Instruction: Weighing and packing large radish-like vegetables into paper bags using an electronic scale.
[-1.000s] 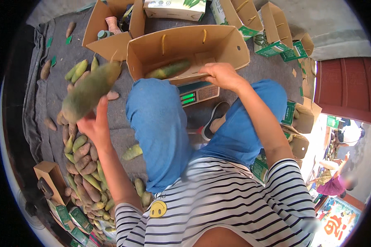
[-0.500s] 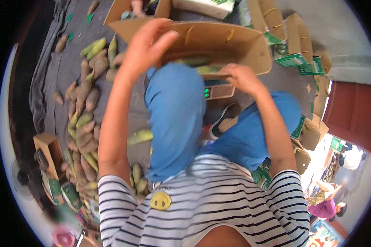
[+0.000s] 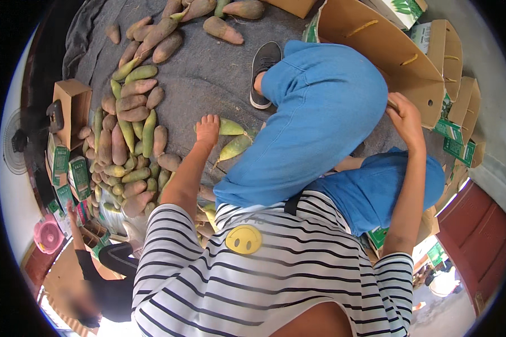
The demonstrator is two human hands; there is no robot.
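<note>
I am sitting on a grey cloth (image 3: 208,67) in blue trousers. My left hand (image 3: 208,128) reaches down to the cloth and closes over the end of a long green and yellow root (image 3: 231,127). A second such root (image 3: 235,147) lies just below it. My right hand (image 3: 403,115) grips the rim of a large open cardboard box (image 3: 376,50) that stands beyond my knee. The inside of the box is hidden from here.
A heap of green and brown roots (image 3: 126,151) covers the cloth to my left, and more roots (image 3: 222,28) lie farther off. A small open carton (image 3: 73,104) and green packets (image 3: 78,177) sit at the left edge. Folded cartons (image 3: 458,84) stack at right. Another person (image 3: 107,281) crouches lower left.
My left hand has come down from the box, where it carried a green root, to the roots on the cloth. My view has swung left; the right hand stays on the box.
</note>
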